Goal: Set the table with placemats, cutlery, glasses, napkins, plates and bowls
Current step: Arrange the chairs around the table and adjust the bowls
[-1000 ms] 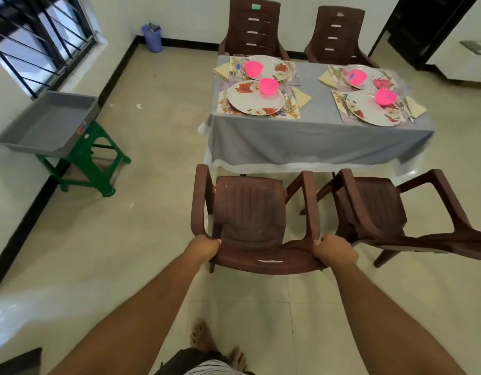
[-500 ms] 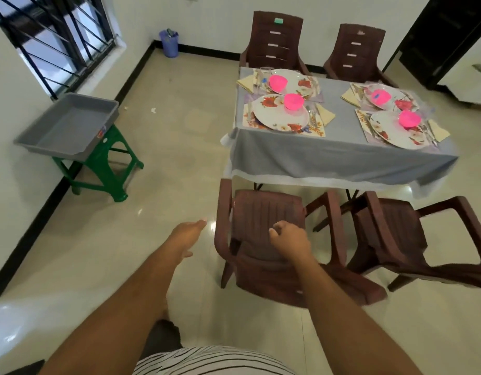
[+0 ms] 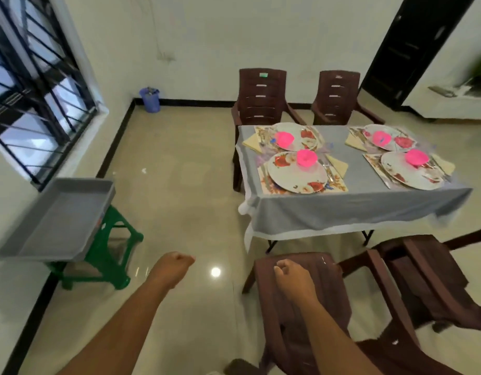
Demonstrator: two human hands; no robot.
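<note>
The table [image 3: 355,209] under a grey cloth carries several place settings. Each has a floral placemat [image 3: 339,187], a flowered plate [image 3: 288,180], a pink bowl [image 3: 306,158] on the plate, a yellow napkin [image 3: 340,165] and cutlery [image 3: 327,169]. Glasses are too blurred to make out. My left hand [image 3: 174,269] hovers over the floor with fingers curled, holding nothing. My right hand [image 3: 290,277] is curled too, held above the seat of the near brown chair [image 3: 331,282] without gripping it.
A second brown chair [image 3: 423,280] stands right of the near one. Two more chairs [image 3: 261,96] sit behind the table. A grey tray [image 3: 58,220] lies on a green stool [image 3: 117,255] at left. A blue bin [image 3: 150,100] stands in the far corner.
Both hands let go of the near chair's back and drew away. The left hand's fingers curled in. My view rose and swung left.
</note>
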